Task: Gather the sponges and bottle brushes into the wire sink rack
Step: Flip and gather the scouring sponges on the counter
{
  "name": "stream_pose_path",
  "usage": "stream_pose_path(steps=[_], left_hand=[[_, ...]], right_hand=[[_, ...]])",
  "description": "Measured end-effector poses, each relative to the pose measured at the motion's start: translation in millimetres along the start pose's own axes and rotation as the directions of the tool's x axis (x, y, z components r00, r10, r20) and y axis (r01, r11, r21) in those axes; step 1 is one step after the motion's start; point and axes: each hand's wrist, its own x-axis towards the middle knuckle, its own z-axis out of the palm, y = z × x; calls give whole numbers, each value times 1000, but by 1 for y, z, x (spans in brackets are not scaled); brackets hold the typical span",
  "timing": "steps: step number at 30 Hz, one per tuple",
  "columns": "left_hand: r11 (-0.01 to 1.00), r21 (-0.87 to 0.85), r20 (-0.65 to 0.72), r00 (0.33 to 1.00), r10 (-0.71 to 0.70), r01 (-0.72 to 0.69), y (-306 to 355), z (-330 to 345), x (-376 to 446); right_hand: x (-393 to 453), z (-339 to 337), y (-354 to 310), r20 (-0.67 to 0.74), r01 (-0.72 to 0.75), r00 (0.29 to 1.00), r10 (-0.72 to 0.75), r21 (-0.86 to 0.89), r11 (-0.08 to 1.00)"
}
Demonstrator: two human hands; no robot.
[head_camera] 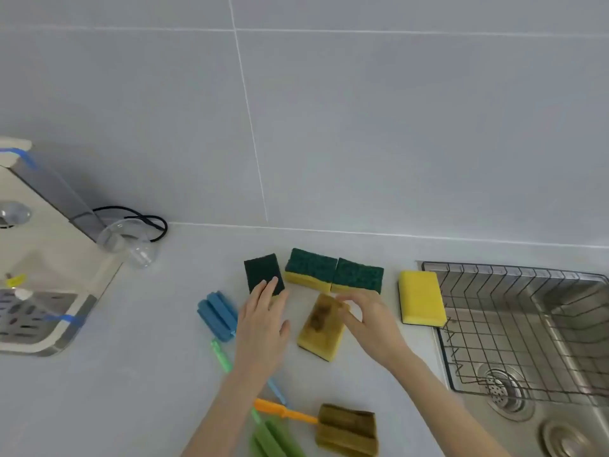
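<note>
A stained yellow sponge (320,328) lies mid-counter, and my right hand (369,319) pinches its far right corner. My left hand (263,324) rests flat, fingers apart, with its fingertips on a dark green sponge (262,270). Behind them sit two green-topped yellow sponges (311,270) (357,275) side by side. A clean yellow sponge (421,296) lies beside the wire sink rack (514,324), which hangs in the sink. A blue foam bottle brush (218,315), an orange-handled olive brush (346,428) and a green brush (273,440) lie near my left arm.
The steel sink (576,407) with its drain fills the lower right. At left stands a beige appliance (43,258) with a drip tray; a clear plastic cup (131,245) and a black cable (145,221) lie beside it. A tiled wall rises behind the counter.
</note>
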Motion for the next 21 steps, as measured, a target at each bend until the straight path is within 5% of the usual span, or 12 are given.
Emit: stream_pose_path(steps=[6,10,21], left_hand=[[991,-70,-10,993,117,-118,16,22,45],[975,-136,61,981,187,-177,37,34,80],[985,-166,98,993,60,-43,58,58,36]], right_hand=[[47,-5,35,-147,74,980,-134,-357,931],[63,-5,53,-127,47,986,-112,-433,900],[65,3,78,-24,64,996,-86,-475,878]])
